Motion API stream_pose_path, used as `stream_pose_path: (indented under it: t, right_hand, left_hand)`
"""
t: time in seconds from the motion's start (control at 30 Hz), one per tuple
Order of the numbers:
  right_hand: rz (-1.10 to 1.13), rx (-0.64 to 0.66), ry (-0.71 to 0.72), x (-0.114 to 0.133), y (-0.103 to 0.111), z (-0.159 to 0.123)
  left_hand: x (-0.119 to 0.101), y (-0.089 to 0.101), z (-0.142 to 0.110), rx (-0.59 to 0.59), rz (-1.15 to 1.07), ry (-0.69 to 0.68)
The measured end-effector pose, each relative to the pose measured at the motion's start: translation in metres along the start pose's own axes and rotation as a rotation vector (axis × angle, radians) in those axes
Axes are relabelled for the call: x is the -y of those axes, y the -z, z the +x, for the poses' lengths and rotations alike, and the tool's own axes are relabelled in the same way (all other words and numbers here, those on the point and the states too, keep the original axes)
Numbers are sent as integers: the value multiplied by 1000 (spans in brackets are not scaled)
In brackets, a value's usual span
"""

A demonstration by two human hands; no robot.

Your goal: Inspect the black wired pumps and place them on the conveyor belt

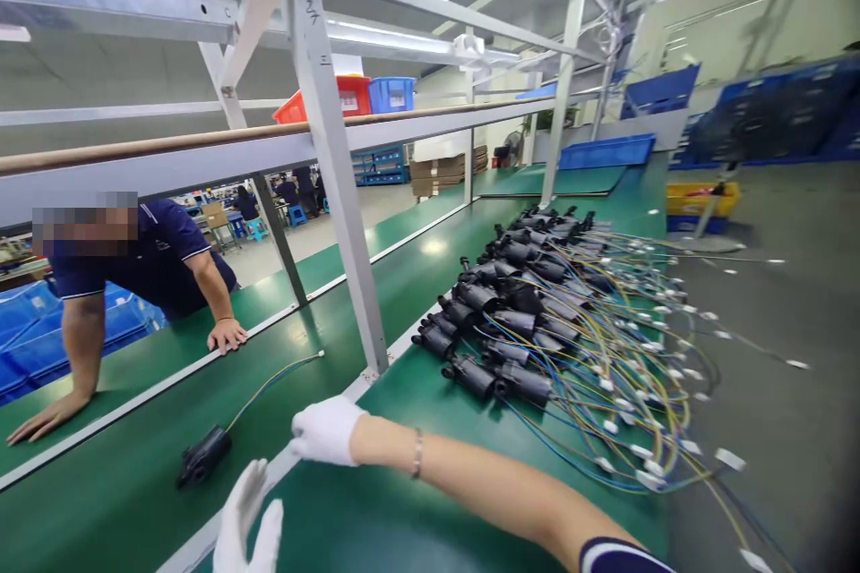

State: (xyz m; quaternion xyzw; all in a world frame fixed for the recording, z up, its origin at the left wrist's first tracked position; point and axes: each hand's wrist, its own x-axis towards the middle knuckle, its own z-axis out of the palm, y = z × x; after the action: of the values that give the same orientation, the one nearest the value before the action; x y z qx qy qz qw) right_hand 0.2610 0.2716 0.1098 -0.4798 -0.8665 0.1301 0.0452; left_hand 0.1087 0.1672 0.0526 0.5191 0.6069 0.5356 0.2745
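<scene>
"What stretched widest before you?"

"The green workbench, with a heap of black cylindrical parts on your right."

"What could have gone wrong there?"

"Their tangled leads trailed past the bench edge, so a sleeve or forearm catching one might have dragged parts off, I'd judge."

"And across from you?"

"A co-worker leaned in, both palms down."

"Your hands?"

"Your gloved right hand was at the pale rail, fingers curled; whether it gripped anything, I couldn't tell. Your left hand was open, thumb well spread, with nothing visible in it."

"Where did the lone black part lie?"

"On the green strip beyond the rail, ahead and left of your left hand, farther from your right, touching neither. A careless nudge could have rolled it."

"Smallest?"

"Its white connector, beyond your right hand; a snag there could have strained the wire."
</scene>
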Motion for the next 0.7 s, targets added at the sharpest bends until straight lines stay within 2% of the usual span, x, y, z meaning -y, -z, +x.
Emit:
stream_pose_path:
  t: [0.07, 0.17, 0.23, 0.3, 0.4, 0.5, 0.6, 0.7]
  right_hand:
    - [-55, -84, -136, -48, 13, -48]
    - [-182, -216, -431, -118, 27, -116]
    - [-260, -245, -609, -153, 28, -149]
    - [-314, -224, -716, -174, 22, -169]
    - [-365, -199, -771, -187, 6, -175]
    - [-375, -223, -786, -190, -4, -167]
    - [-335, -261, -777, -191, -4, -161]
    - [-268, -312, -732, -184, -1, -161]
  left_hand:
    - [0, -17, -9, 68, 46, 50]
    - [-4, -45, -23, 173, 36, 91]
    - [-10, -69, -33, 257, -19, 97]
    - [-16, -95, -43, 356, -69, 102]
    - [-19, -132, -58, 502, -112, 108]
    - [-11, -160, -68, 594, -148, 117]
    - [5, -177, -72, 633, -270, 184]
    - [14, -187, -67, 642, -483, 364]
